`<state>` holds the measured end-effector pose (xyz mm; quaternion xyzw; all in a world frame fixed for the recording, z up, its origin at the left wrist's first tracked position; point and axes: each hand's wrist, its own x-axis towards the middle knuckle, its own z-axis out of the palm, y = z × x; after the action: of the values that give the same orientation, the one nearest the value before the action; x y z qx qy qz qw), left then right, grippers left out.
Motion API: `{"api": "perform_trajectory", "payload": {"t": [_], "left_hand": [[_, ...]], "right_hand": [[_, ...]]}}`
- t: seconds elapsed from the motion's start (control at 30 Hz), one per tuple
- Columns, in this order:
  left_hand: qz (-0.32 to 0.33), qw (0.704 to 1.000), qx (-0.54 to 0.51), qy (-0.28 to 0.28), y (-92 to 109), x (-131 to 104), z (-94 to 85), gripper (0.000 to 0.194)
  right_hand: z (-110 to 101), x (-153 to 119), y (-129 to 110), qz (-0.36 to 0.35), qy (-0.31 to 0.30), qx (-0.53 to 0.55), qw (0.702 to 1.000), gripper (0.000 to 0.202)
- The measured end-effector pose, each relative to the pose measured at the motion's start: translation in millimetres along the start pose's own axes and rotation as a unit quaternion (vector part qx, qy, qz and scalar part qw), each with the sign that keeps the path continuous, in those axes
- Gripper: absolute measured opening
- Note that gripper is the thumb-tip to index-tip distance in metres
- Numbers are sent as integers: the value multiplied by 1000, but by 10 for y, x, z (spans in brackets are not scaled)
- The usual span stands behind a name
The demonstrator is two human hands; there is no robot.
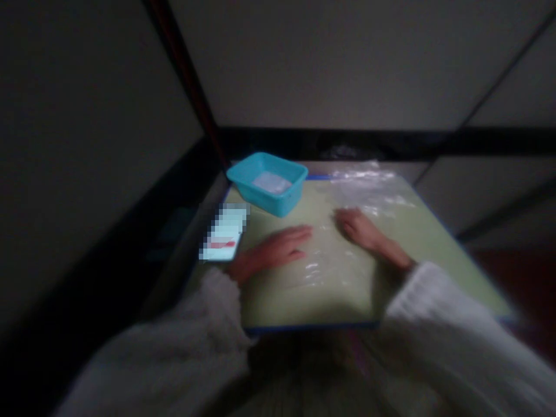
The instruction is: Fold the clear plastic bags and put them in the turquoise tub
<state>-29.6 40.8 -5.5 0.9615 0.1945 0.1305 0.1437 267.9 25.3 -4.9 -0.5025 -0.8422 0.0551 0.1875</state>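
A clear plastic bag or sheet (321, 266) lies spread on the yellow-green tabletop between my hands, its glossy creases catching the light. My left hand (282, 249) rests over its left side, open, with fingers stretched toward the right. At the upper right of the plastic, my right hand (357, 227) is closed, its fingers curled down against the surface. Blur and the hand itself hide whatever those fingertips may hold.
A turquoise plastic basket (278, 204) with something whitish inside (273, 183) stands at the back left. Nearer, a lit phone (223, 234) lies by the left edge. More crumpled clear plastic (369, 188) covers the back right. A blue edge (313, 328) borders the table.
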Motion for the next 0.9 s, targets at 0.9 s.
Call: {"api": "perform_trajectory", "payload": {"t": [0.9], "left_hand": [[0,999,53,1,181,63,16,30]], "right_hand": [[-76,-214,-125,-22,56,118,991,47]]}}
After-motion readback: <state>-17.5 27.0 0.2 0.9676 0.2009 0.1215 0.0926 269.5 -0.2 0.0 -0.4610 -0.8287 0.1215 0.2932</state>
